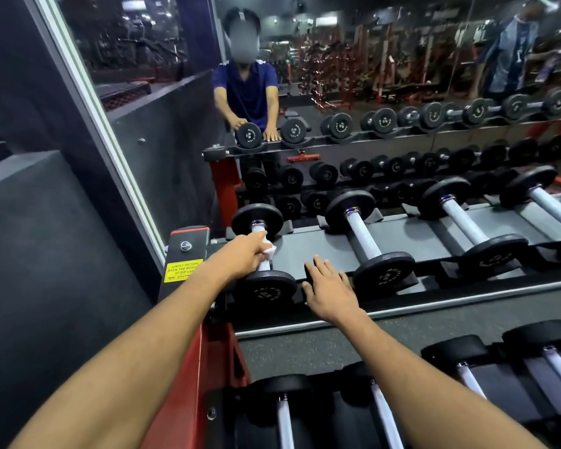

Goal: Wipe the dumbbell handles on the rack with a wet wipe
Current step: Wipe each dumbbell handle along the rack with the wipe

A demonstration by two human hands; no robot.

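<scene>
**Wipe on the end dumbbell**

Gym room with a big wall mirror [337, 76] behind the long grey metal dumbbell rack [308, 244]. The rack has red end posts [188, 244], and a yellow sign [182, 270] is stuck on the left one.

The left hand [243, 256] is curled around the silver handle [260, 229] of the small black round dumbbell [264, 254] at the left end of the top shelf. It presses a small white wet wipe [269, 249] against the handle. The wipe pokes out at the fingers.

The right hand [329, 288] lies flat with fingers spread on the front edge of the top shelf, just beside that dumbbell. It holds nothing.

More black dumbbells with silver handles [363, 234] sit in a row to the right. Another row sits on the lower shelf [305, 351]. The mirror shows the rack, the person and red gym machines.
</scene>
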